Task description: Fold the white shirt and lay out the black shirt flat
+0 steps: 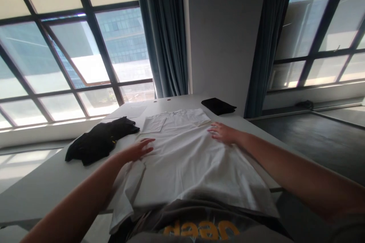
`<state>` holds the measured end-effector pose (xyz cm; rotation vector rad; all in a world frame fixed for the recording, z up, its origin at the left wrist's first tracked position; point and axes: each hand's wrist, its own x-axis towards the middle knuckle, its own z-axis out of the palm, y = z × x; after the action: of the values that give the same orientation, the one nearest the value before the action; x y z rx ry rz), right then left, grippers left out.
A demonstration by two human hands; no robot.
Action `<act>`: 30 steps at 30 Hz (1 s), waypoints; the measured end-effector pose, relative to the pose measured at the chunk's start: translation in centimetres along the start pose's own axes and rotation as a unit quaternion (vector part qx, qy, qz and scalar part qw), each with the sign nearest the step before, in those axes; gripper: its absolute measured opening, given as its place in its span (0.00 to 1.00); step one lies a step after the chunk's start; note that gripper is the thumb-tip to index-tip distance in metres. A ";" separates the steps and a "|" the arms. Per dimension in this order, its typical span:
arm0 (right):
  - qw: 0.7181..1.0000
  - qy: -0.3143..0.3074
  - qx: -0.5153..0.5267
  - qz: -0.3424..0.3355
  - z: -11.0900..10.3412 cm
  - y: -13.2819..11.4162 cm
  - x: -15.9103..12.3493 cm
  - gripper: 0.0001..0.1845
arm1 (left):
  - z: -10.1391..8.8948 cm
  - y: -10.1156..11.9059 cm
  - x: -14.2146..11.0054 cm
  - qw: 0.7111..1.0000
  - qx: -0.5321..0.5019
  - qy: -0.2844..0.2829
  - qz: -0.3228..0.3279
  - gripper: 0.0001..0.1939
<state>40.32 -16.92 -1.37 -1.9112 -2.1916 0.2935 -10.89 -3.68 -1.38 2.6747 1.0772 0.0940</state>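
Observation:
A white shirt (182, 159) lies spread over the table in front of me, wrinkled in its middle. Its near end drapes past the table's front edge against my body. At its far left a squarish flap of white cloth is turned over flat; I cannot tell if it is a sleeve. My left hand (141, 149) rests on the shirt's left side with fingers apart. On the right side, my right hand (224, 133) lies on the cloth, its fingers spread near the far right corner. Neither hand grips anything.
Left of the shirt, a crumpled black garment (99, 140) lies on the white table (37, 186). A folded black cloth (218, 106) sits at the table's far right. Behind stand a grey pillar (225, 38), dark curtains (164, 34) and large windows, one pane tilted open.

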 end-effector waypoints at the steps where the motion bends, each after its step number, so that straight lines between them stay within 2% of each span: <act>1: 0.998 -0.038 0.042 -0.038 0.1 -1.3 -1.6 0.32 | 0.1 1.0 -1.5 0.997 -0.035 -0.035 0.051 0.35; 2: 0.990 -0.078 0.087 -0.075 0.2 -2.5 -3.2 0.35 | 0.2 1.9 -2.9 0.993 -0.051 -0.059 0.091 0.38; 4: 0.976 -0.154 0.114 -0.103 0.7 -4.5 -6.1 0.38 | 0.5 3.5 -5.3 0.990 -0.038 -0.070 0.113 0.43; 7: 0.986 -0.107 0.100 -0.081 1.7 -5.2 -9.4 0.38 | 0.9 4.1 -7.7 0.999 -0.008 -0.007 0.054 0.31; 10: 0.994 -0.072 0.070 -0.047 2.3 -3.6 -11.4 0.39 | 1.4 2.6 -9.5 0.998 0.026 0.051 -0.032 0.29; 13: 0.998 -0.056 0.024 -0.006 2.8 -1.2 -13.2 0.41 | 2.0 0.6 -11.6 0.989 0.052 0.075 -0.118 0.29; 15: 0.998 -0.052 0.001 0.018 2.9 0.3 -14.2 0.42 | 2.5 -0.1 -13.2 0.986 0.058 0.069 -0.143 0.30; 17: 0.997 -0.056 -0.027 0.040 3.1 1.5 -14.7 0.43 | 3.2 0.2 -14.3 0.985 0.061 0.044 -0.157 0.32; 21: 0.992 -0.053 -0.071 0.090 2.8 3.3 -13.7 0.45 | 4.4 2.3 -14.9 0.981 0.078 0.052 -0.167 0.35; 25: 0.985 -0.040 -0.121 0.113 0.7 5.0 -10.4 0.42 | 4.7 4.0 -14.6 0.979 0.073 0.069 -0.177 0.36; 28: 0.988 -0.036 -0.139 0.047 -2.3 5.1 -7.0 0.29 | 4.3 4.8 -14.8 0.978 0.049 0.115 -0.169 0.36; 30: 0.993 -0.042 -0.110 0.028 -4.0 3.8 -3.9 0.25 | 3.7 5.5 -15.0 0.977 0.001 0.138 -0.161 0.36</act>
<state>45.59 -20.21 1.24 -2.1133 -2.3124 0.1478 -17.52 -18.58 -3.00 2.4978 1.5803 0.4116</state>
